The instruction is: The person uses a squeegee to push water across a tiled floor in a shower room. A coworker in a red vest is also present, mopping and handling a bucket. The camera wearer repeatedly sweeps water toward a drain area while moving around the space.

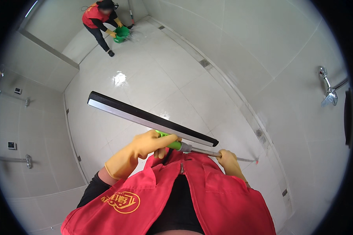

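Observation:
A floor squeegee with a long black blade (153, 116) set in a silver metal strip is held up before my red vest, off the tiled floor. My left hand (148, 144), in a yellow rubber glove, wraps the green neck (174, 144) of the squeegee, just behind the blade. Lower on the metal pole (204, 151), my right hand (228, 160), gloved the same way, has its fingers closed around it. Past that hand the pole runs on to the right and ends in a red tip (256, 161).
At the far end a co-worker (95, 20) in a red vest tips a green basin (122, 34), splashing water on the floor (164, 73). A long-handled tool (131, 16) stands behind. Drain covers (205, 63) line the right wall; chrome shower fittings (329, 91) stick out there.

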The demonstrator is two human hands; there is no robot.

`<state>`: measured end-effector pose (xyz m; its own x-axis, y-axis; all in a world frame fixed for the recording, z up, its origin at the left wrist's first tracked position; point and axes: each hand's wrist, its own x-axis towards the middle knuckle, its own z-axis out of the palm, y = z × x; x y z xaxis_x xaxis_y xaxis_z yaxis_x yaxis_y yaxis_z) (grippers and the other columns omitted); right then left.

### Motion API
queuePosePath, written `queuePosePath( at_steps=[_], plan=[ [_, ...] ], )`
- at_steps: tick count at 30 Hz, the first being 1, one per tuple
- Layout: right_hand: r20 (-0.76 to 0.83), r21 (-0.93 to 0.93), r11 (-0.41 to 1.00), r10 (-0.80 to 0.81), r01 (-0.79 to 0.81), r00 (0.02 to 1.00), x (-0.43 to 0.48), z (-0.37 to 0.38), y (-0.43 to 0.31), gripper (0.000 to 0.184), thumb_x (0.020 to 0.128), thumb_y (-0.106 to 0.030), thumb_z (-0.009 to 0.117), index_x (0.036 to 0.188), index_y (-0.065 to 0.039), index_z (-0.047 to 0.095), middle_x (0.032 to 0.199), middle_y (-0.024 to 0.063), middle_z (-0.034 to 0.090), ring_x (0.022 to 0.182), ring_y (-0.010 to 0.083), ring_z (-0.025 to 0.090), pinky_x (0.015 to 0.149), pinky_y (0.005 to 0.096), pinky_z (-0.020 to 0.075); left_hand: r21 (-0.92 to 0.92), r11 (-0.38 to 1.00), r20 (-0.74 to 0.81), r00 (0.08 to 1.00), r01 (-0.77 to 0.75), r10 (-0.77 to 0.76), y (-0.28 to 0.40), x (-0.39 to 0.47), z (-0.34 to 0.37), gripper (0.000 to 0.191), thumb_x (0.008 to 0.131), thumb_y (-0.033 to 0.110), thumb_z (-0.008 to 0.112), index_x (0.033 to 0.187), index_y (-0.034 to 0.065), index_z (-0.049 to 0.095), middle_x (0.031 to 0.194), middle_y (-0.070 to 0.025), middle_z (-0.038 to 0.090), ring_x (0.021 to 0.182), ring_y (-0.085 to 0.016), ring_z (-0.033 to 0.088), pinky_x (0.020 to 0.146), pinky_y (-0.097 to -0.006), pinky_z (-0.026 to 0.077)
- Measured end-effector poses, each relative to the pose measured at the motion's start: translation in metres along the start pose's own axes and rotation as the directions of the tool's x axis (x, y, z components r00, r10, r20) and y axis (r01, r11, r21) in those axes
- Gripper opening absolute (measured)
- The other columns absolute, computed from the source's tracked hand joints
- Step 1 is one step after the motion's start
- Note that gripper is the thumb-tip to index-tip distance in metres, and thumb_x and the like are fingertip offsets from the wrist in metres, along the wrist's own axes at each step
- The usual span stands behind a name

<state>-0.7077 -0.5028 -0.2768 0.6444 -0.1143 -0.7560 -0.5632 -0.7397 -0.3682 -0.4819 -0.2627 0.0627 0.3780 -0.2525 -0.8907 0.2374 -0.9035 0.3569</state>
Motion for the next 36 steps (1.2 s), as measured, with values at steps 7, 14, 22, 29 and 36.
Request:
queuePosePath(
  at_steps=[7, 14, 22, 29, 36],
  plan=[
    [-0.031, -0.012, 0.999, -0.039, 0.038, 0.999, 0.008, 0.008, 0.041, 0.026, 0.092, -0.037, 0.075, 0.110, -0.019, 0.080, 0.112, 0.0110, 0.080, 0.109, 0.0354, 0.074, 0.095, 0.0476, 0.0585, -0.011, 0.998, -0.078, 0.995, 0.066, -0.066, 0.002, 0.000, 0.045, 0.063, 0.092, 0.070, 0.052, 0.130, 0.0287, 0.080, 0.073, -0.0005, 0.068, 0.069, -0.007, 0.061, 0.050, -0.0260, 0.035],
    [-0.158, 0.071, 0.996, -0.045, 0.057, 0.986, -0.033, 0.070, 0.053, 0.026, 0.093, -0.034, 0.073, 0.112, -0.017, 0.080, 0.109, 0.0146, 0.080, 0.108, 0.0381, 0.074, 0.094, 0.0489, 0.0587, 0.040, 0.997, -0.066, 0.996, 0.070, -0.067, -0.050, -0.029, 0.087, 0.059, 0.091, 0.072, 0.054, 0.118, 0.0290, 0.085, 0.072, 0.0013, 0.069, 0.066, -0.007, 0.056, 0.049, -0.0263, 0.032],
    [-0.111, 0.091, 0.991, -0.091, 0.101, 0.990, -0.091, 0.090, 0.043, 0.028, 0.095, -0.033, 0.069, 0.114, -0.016, 0.079, 0.111, 0.0160, 0.079, 0.108, 0.0402, 0.074, 0.096, 0.0512, 0.0576, -0.163, 0.974, -0.079, 0.987, -0.154, 0.143, -0.116, -0.060, 0.124, 0.051, 0.101, 0.053, 0.057, 0.128, 0.0160, 0.080, 0.070, -0.0039, 0.067, 0.064, -0.010, 0.062, 0.052, -0.0268, 0.037],
    [-0.066, 0.056, 0.974, -0.214, 0.217, 0.975, -0.091, 0.074, -0.009, 0.030, 0.094, -0.031, 0.064, 0.117, -0.016, 0.078, 0.109, 0.0169, 0.079, 0.108, 0.0406, 0.073, 0.096, 0.0509, 0.0573, -0.364, 0.887, -0.234, 0.950, -0.285, 0.209, -0.167, -0.076, 0.104, 0.049, 0.102, 0.043, 0.055, 0.126, 0.0093, 0.080, 0.071, -0.0151, 0.070, 0.067, -0.020, 0.068, 0.064, -0.0315, 0.049],
    [0.028, -0.061, 0.958, -0.278, 0.279, 0.960, -0.069, 0.039, -0.076, 0.035, 0.096, -0.034, 0.062, 0.124, -0.019, 0.077, 0.114, 0.0183, 0.078, 0.111, 0.0419, 0.072, 0.096, 0.0498, 0.0571, -0.466, 0.800, -0.421, 0.890, -0.377, 0.174, -0.205, -0.099, 0.079, 0.054, 0.102, 0.045, 0.055, 0.119, 0.0013, 0.082, 0.065, -0.0164, 0.068, 0.064, -0.025, 0.066, 0.065, -0.0358, 0.053]
  ],
)
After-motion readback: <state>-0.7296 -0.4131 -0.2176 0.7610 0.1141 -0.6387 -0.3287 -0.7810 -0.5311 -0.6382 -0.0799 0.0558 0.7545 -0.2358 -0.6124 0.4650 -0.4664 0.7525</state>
